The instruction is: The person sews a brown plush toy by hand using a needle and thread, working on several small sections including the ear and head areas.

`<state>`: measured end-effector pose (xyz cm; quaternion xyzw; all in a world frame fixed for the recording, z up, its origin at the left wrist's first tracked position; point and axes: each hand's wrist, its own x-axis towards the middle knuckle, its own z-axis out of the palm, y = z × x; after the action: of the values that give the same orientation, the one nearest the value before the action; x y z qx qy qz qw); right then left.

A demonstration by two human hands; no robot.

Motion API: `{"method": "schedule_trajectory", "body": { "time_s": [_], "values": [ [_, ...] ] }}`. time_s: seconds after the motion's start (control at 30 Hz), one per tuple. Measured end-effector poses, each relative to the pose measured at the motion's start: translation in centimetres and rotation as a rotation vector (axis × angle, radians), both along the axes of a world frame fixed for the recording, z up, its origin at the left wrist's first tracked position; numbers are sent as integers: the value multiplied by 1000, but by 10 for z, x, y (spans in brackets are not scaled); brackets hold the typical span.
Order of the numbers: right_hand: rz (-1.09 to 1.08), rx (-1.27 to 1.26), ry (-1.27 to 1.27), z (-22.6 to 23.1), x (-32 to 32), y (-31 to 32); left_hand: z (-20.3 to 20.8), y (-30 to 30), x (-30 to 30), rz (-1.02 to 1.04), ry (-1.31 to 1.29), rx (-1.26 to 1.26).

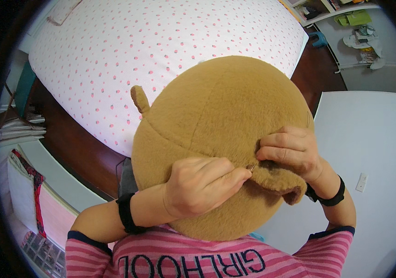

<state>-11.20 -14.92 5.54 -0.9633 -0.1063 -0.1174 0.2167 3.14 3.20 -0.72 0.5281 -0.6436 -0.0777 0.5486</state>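
A big round tan plush toy [235, 106] rests against my chest, its curved seams showing. One small ear [140, 99] sticks up at its far left; the other, a floppy brown-edged ear [279, 181], hangs on the near right. My left hand [202, 185] is closed in a pinch at that ear's base, on a small thin shiny thing [251, 167] whose kind I cannot make out. Just beyond the same ear, my right hand [293, 150] has its fingers curled together, gripping the plush fabric; its thumb is hidden. A thin dark loop [308, 119] shows near the toy's right edge.
Ahead lies a bed with a strawberry-print sheet [114, 60]. To the right stands a white panel [374, 153] with a wall socket [361, 182]. A blue stool [317, 40] is at the far right, on the dark wood floor [316, 69]. Stacked items [22, 127] are at left.
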Motion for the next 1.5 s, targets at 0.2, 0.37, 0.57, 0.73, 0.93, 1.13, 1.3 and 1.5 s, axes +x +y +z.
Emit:
{"method": "schedule_trajectory", "body": {
  "time_s": [0.2, 0.37, 0.57, 0.73, 0.93, 1.13, 1.3, 1.5],
  "values": [
    [35, -106, -27, 4, 0, 2, 1, 1, 1, -10, 0, 3],
    [27, -145, -1, 8, 1, 3, -3, 1, 1, -18, -11, -11],
    [53, -97, -60, 1, -1, -2, -1, 0, 1, -17, -5, -9],
    [81, -182, -71, 5, 1, 0, 0, 1, 1, -7, -2, 16],
    [48, -159, -32, 8, -1, 4, 3, -3, -1, 4, 102, 100],
    [-44, 9, 40, 4, 0, 4, 8, -9, 1, 2, 414, 236],
    [-40, 21, 53, 4, 1, 4, 9, -9, 6, -50, 439, 260],
    [-61, 35, 52, 5, 3, 6, 1, -10, 5, -73, 343, 130]
  ]
}}
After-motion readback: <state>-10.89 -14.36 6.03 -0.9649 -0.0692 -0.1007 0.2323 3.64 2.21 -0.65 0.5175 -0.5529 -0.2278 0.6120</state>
